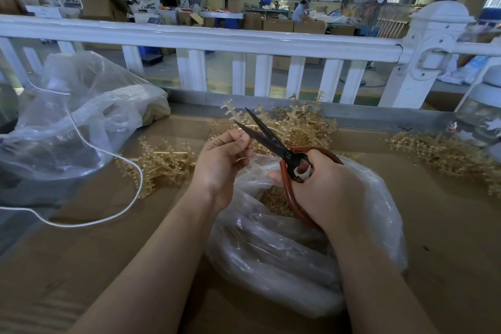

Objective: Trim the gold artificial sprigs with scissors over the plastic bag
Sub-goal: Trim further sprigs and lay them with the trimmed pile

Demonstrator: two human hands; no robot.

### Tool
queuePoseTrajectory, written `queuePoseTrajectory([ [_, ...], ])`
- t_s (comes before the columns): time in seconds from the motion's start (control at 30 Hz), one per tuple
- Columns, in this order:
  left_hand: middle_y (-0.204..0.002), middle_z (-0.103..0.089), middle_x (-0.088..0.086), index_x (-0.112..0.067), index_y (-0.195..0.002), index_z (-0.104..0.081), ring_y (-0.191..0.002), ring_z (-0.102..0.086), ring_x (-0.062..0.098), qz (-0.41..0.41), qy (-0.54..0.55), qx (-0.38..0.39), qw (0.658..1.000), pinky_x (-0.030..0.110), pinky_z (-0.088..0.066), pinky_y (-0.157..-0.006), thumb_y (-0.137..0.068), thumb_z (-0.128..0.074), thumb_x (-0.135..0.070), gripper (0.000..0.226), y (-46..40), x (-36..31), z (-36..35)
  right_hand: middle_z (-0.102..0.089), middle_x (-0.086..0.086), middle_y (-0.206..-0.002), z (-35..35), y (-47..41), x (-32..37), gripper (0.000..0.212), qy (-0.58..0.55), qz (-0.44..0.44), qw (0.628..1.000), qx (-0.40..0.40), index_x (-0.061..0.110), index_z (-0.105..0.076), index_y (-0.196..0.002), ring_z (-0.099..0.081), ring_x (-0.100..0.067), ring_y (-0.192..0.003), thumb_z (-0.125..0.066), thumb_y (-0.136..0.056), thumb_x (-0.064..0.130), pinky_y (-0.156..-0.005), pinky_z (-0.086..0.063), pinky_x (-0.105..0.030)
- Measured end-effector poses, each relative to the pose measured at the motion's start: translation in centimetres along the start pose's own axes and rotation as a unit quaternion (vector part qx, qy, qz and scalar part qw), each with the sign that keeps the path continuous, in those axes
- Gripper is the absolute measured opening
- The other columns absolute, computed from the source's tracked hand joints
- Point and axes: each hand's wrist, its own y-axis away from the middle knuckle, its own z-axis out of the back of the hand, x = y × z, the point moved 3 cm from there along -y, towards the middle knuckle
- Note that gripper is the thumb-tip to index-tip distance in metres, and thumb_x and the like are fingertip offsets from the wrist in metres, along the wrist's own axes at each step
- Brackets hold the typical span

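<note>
Nearest, a clear plastic bag (298, 257) lies open on the cardboard-covered table (108, 238), gold trimmings visible inside its mouth below both hands. From the left: a second, larger clear bag (81, 116) with a white cord (119, 214) looping past it, then a pile of gold sprigs (160, 163), then the left hand (222, 163), fingers curled and pinching a small gold piece, hard to make out, at the blades of the scissors (273, 141). The right hand (328, 187) grips the red handles, blades parted and pointing up-left; more sprigs (303, 125) lie behind the blades and another heap (444, 154) at far right, before a white railing (244, 40).
</note>
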Motion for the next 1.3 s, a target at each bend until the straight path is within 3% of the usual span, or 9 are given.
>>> queuePoseTrajectory([
  [0.5,-0.069,-0.061,-0.004,-0.009,-0.078,-0.063,-0.068,-0.051,0.009,-0.062,-0.159,0.004,0.985,0.025,-0.041,-0.067,-0.091,-0.056,0.007,0.022,0.38,-0.09,-0.49,-0.053,0.019,-0.070,-0.28,-0.18,-0.28,0.057,0.007,0.017,1.000,0.001,0.032,-0.054,-0.083,-0.046,0.004,-0.064,-0.052,-0.073,0.088,-0.052,-0.035,-0.016],
  [0.63,-0.067,-0.063,-0.006,-0.012,-0.078,-0.067,-0.063,-0.052,0.004,-0.074,-0.160,0.002,0.984,0.017,-0.044,-0.062,-0.090,-0.056,0.009,0.027,0.44,-0.18,-0.62,-0.050,0.020,-0.068,-0.22,-0.23,-0.19,0.055,0.007,0.013,1.000,0.008,0.034,-0.049,-0.080,-0.044,0.004,-0.062,-0.054,-0.071,0.089,-0.050,-0.031,-0.018],
  [0.73,-0.067,-0.063,-0.008,-0.016,-0.074,-0.067,-0.064,-0.051,0.006,-0.075,-0.157,0.011,0.985,0.020,-0.043,-0.063,-0.092,-0.055,0.007,0.031,0.46,-0.24,-0.69,-0.048,0.020,-0.064,-0.23,-0.16,-0.18,0.056,0.001,0.002,1.000,0.007,0.034,-0.043,-0.072,-0.044,0.002,-0.060,-0.055,-0.071,0.088,-0.049,-0.031,-0.019],
  [0.87,-0.070,-0.062,-0.007,-0.016,-0.079,-0.068,-0.067,-0.048,0.008,-0.073,-0.147,0.026,0.986,0.024,-0.040,-0.066,-0.094,-0.056,0.001,0.025,0.58,-0.25,-0.65,-0.051,0.022,-0.066,-0.40,-0.22,-0.26,0.055,-0.005,-0.010,1.000,0.015,0.034,-0.047,-0.074,-0.046,0.003,-0.061,-0.055,-0.071,0.088,-0.050,-0.035,-0.020],
  [1.03,-0.071,-0.061,-0.005,-0.016,-0.078,-0.067,-0.069,-0.048,0.010,-0.069,-0.142,0.022,0.987,0.026,-0.039,-0.067,-0.094,-0.056,0.001,0.026,0.49,-0.19,-0.64,-0.044,0.022,-0.059,-0.25,-0.23,-0.03,0.056,0.010,-0.008,1.000,-0.001,0.033,-0.041,-0.067,-0.041,0.004,-0.055,-0.059,-0.073,0.086,-0.047,-0.026,-0.018],
  [1.3,-0.071,-0.063,-0.004,-0.023,-0.070,-0.068,-0.071,-0.050,0.011,-0.060,-0.137,0.019,0.989,0.024,-0.040,-0.068,-0.094,-0.057,-0.001,0.034,0.49,-0.22,-0.74,-0.043,0.022,-0.058,-0.32,-0.29,-0.06,0.056,0.002,-0.007,1.000,-0.001,0.033,-0.040,-0.065,-0.041,0.003,-0.054,-0.062,-0.073,0.084,-0.047,-0.026,-0.017],
])
